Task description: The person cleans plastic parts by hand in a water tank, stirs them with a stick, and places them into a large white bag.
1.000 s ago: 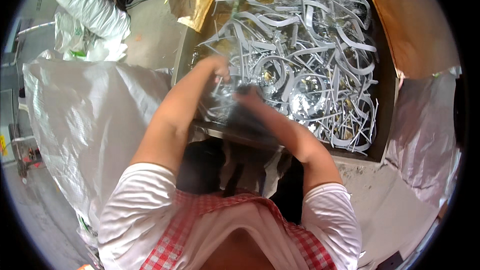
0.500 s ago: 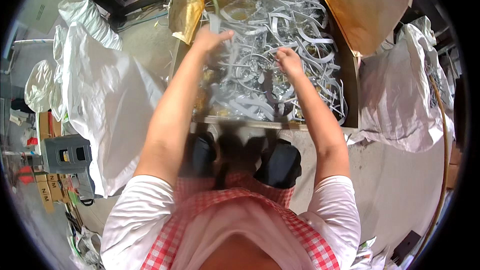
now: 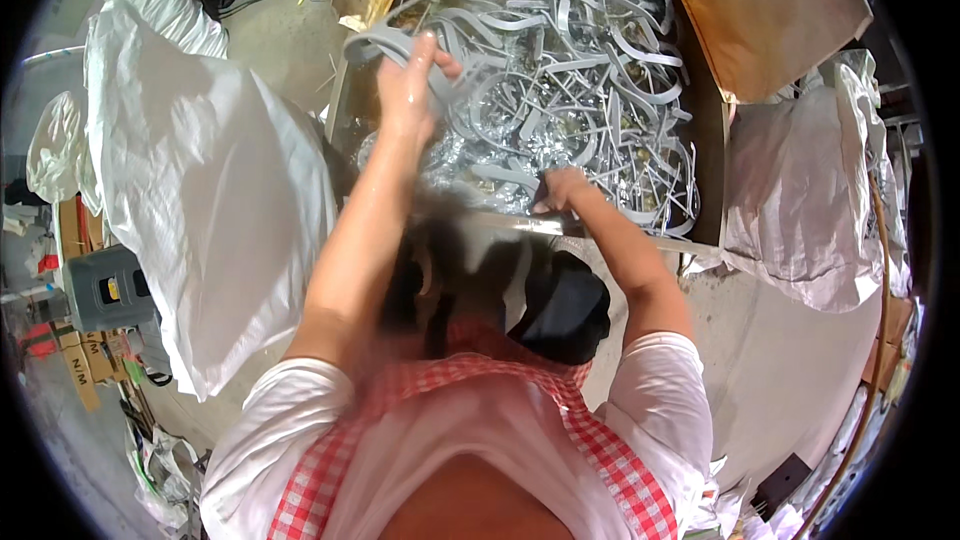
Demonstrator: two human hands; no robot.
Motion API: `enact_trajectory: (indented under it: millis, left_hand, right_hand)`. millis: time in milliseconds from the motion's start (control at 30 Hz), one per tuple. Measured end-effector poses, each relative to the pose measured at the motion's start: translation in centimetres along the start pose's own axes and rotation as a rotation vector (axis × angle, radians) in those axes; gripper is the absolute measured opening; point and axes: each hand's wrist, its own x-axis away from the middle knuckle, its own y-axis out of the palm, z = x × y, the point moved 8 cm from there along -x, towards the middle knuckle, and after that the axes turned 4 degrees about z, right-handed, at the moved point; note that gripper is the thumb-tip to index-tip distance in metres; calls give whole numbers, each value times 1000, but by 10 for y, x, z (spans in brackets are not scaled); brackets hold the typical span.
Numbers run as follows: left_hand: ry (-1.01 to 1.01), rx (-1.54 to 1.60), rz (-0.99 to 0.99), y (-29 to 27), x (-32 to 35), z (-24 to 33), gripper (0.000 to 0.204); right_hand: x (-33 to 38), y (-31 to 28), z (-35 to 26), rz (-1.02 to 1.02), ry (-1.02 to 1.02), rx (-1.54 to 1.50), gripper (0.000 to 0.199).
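We see the left hand (image 3: 408, 80) closed around a bundle of grey plastic strips (image 3: 400, 45), lifted just above the heap of strips (image 3: 580, 70) filling the cardboard box (image 3: 705, 150). The right hand (image 3: 562, 190) grips the box's near edge (image 3: 520, 223), fingers curled over it. A large white bag (image 3: 200, 200) stands left of the box, another white bag (image 3: 800, 190) to its right.

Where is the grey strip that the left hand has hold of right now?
In the head view, the grey strip sits upper centre-left, gripped by the left hand above the near-left corner of the cardboard box full of similar strips.
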Motion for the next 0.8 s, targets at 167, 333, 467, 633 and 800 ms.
enact_trajectory:
  millis: [167, 333, 467, 633, 800]
  left_hand:
    - [-163, 132, -12, 14, 3, -39, 22]
    - [45, -63, -78, 24, -3, -18, 12]
    - [88, -216, -28, 39, 14, 9, 13]
    - [439, -597, -187, 58, 51, 35, 17]
    - [133, -668, -342, 62, 75, -11, 17]
  right_hand:
    - [-46, 30, -21, 180, -103, -156, 46]
    - [-20, -32, 16, 146, -152, -1104, 25]
    - [26, -105, 35, 288, -61, -1478, 20]
    - [76, -169, 41, 374, -26, -1713, 22]
    - [89, -183, 47, 470, -20, -2147, 26]
